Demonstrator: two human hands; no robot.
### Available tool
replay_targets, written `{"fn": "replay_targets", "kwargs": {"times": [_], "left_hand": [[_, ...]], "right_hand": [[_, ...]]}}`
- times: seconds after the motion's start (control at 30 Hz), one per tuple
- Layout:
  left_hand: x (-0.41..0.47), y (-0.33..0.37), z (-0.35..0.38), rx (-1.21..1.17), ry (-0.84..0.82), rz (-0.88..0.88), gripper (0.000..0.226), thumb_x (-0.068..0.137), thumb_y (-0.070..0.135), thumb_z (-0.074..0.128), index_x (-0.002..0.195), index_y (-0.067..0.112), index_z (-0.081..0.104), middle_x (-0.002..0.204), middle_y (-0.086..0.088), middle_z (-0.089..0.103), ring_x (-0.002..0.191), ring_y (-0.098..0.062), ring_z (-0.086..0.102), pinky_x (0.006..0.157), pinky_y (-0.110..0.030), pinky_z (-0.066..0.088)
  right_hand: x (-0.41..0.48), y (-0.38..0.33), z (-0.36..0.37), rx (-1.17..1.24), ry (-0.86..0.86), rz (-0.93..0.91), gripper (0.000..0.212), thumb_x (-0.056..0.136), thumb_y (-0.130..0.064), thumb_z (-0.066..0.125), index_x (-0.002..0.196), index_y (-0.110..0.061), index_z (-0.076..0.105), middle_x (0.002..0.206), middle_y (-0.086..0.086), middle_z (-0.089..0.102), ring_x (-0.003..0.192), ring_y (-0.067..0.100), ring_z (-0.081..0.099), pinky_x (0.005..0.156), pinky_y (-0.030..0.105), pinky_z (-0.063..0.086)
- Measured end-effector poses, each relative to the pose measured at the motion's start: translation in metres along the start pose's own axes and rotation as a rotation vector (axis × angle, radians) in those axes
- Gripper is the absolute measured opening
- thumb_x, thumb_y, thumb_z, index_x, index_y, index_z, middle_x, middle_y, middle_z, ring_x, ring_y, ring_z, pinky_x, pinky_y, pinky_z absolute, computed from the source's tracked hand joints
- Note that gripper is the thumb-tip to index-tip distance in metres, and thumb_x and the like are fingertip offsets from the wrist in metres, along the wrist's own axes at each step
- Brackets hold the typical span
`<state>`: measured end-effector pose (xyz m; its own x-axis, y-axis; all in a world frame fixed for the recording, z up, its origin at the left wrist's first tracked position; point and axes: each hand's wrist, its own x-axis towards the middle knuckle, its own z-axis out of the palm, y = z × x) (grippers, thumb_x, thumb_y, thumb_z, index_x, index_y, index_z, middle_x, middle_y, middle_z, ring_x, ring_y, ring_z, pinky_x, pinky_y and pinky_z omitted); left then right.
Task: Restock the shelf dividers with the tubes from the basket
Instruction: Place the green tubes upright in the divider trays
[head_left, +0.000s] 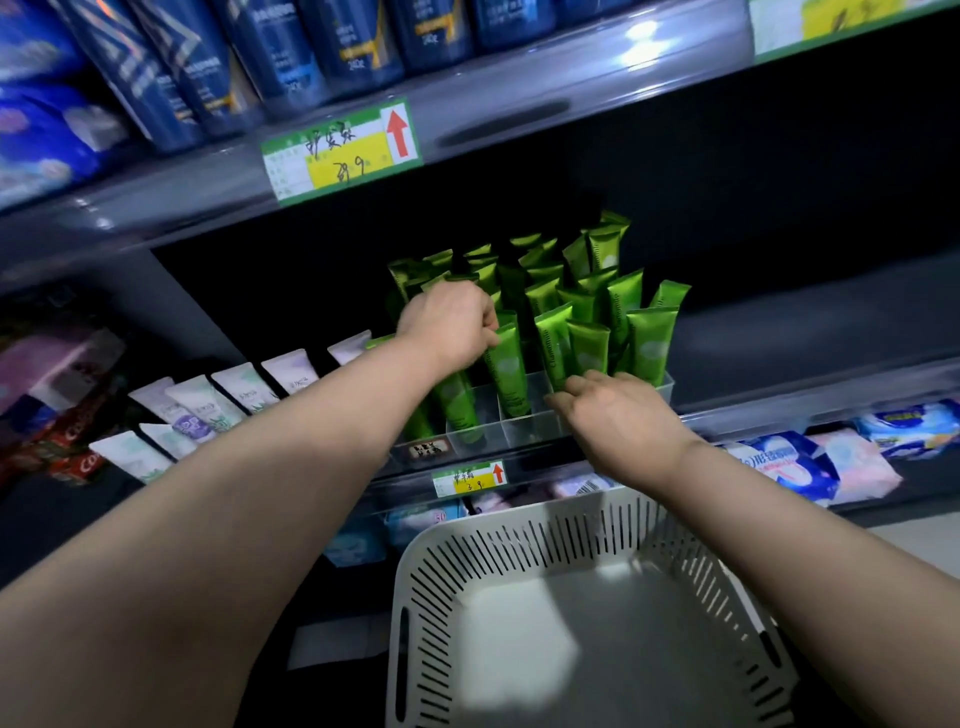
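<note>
Several green tubes (592, 306) stand upright in a clear plastic divider tray (524, 431) on the middle shelf. My left hand (452, 322) pinches the top of one green tube (506, 371) in a front compartment. My right hand (613, 410) reaches to the tray's front right with straight fingers, its fingertips touching the base of another green tube (553, 345). The white slotted basket (519, 551) sits below my hands, and no tubes show inside it.
White and lilac tubes (208, 410) lie in rows to the left on the same shelf. Blue pouches (218, 67) fill the shelf above, over a price label (340, 150). Wrapped packs (810, 462) fill the shelf below. Dark shelf space lies right of the tray.
</note>
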<state>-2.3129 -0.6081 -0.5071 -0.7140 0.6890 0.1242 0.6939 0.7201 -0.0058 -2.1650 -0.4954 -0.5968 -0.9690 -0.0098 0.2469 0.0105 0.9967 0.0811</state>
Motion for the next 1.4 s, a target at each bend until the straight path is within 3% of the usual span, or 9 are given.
{"fn": "replay_targets", "kwargs": {"times": [0.23,0.37,0.47,0.57,0.77,0.97,1.17,1.27,1.4], "left_hand": [[-0.005,0.004,-0.007,0.03,-0.056,0.058,0.016,0.083,0.033,0.072,0.097,0.023,0.072,0.104,0.004,0.068,0.102,-0.016,0.061,0.082,-0.031,0.047],[0.004,0.003,-0.017,-0.052,-0.072,0.002,0.024,0.079,0.047,0.072,0.087,0.025,0.074,0.092,0.006,0.07,0.091,-0.015,0.062,0.082,-0.034,0.052],[0.019,-0.003,-0.023,-0.089,0.05,-0.045,0.021,0.083,0.043,0.069,0.093,0.026,0.073,0.106,0.004,0.068,0.102,-0.018,0.061,0.091,-0.031,0.049],[0.029,-0.006,-0.017,-0.065,0.024,-0.003,0.02,0.087,0.032,0.067,0.107,0.03,0.07,0.119,0.005,0.063,0.114,-0.015,0.056,0.094,-0.021,0.042],[0.038,-0.003,0.004,-0.019,-0.033,0.017,0.022,0.089,0.03,0.066,0.111,0.025,0.067,0.123,-0.001,0.059,0.119,-0.019,0.051,0.093,-0.023,0.039],[0.04,-0.009,0.01,0.013,0.002,0.014,0.021,0.091,0.028,0.064,0.112,0.024,0.066,0.118,0.001,0.064,0.114,-0.02,0.054,0.088,-0.025,0.041],[0.042,-0.009,0.001,-0.042,0.004,-0.017,0.028,0.087,0.047,0.064,0.105,0.026,0.07,0.115,-0.003,0.064,0.11,-0.024,0.057,0.09,-0.03,0.047],[0.05,-0.012,-0.004,-0.081,0.086,-0.091,0.024,0.087,0.041,0.065,0.105,0.026,0.071,0.116,-0.005,0.066,0.108,-0.027,0.06,0.087,-0.03,0.049],[0.057,-0.012,-0.002,-0.044,-0.016,-0.146,0.023,0.084,0.033,0.069,0.107,0.027,0.071,0.118,-0.004,0.067,0.107,-0.027,0.062,0.091,-0.032,0.051]], "right_hand": [[0.009,0.004,-0.003,0.054,0.137,0.047,0.048,0.081,-0.006,0.053,0.126,-0.022,0.054,0.105,-0.002,0.059,0.103,0.022,0.055,0.071,0.03,0.037],[0.014,0.002,-0.004,0.114,0.172,0.062,0.047,0.083,-0.009,0.054,0.128,-0.024,0.055,0.102,-0.001,0.061,0.1,0.023,0.058,0.071,0.03,0.043],[0.018,0.001,-0.006,0.07,0.187,0.063,0.04,0.075,-0.012,0.066,0.113,-0.023,0.064,0.088,-0.003,0.062,0.087,0.021,0.061,0.06,0.026,0.038],[0.021,0.005,-0.005,0.024,0.222,0.078,0.046,0.056,-0.013,0.081,0.101,-0.022,0.072,0.072,-0.005,0.061,0.068,0.019,0.062,0.05,0.022,0.037],[0.018,0.013,-0.003,0.015,0.211,0.097,0.041,0.075,-0.014,0.068,0.116,-0.022,0.064,0.086,-0.003,0.062,0.084,0.022,0.062,0.057,0.026,0.035],[0.02,0.014,-0.002,0.005,0.2,0.096,0.044,0.076,-0.015,0.068,0.118,-0.026,0.063,0.091,-0.006,0.063,0.088,0.019,0.062,0.059,0.025,0.031],[0.021,0.009,-0.002,0.005,0.202,0.099,0.041,0.075,-0.013,0.068,0.114,-0.027,0.065,0.088,-0.006,0.063,0.085,0.018,0.062,0.058,0.024,0.029],[0.02,0.01,-0.002,0.013,0.207,0.104,0.041,0.076,-0.014,0.069,0.114,-0.027,0.065,0.088,-0.007,0.064,0.086,0.017,0.062,0.058,0.024,0.029],[0.02,0.012,-0.001,0.021,0.194,0.098,0.042,0.07,-0.013,0.074,0.11,-0.027,0.067,0.083,-0.007,0.063,0.081,0.018,0.063,0.056,0.024,0.028]]}}
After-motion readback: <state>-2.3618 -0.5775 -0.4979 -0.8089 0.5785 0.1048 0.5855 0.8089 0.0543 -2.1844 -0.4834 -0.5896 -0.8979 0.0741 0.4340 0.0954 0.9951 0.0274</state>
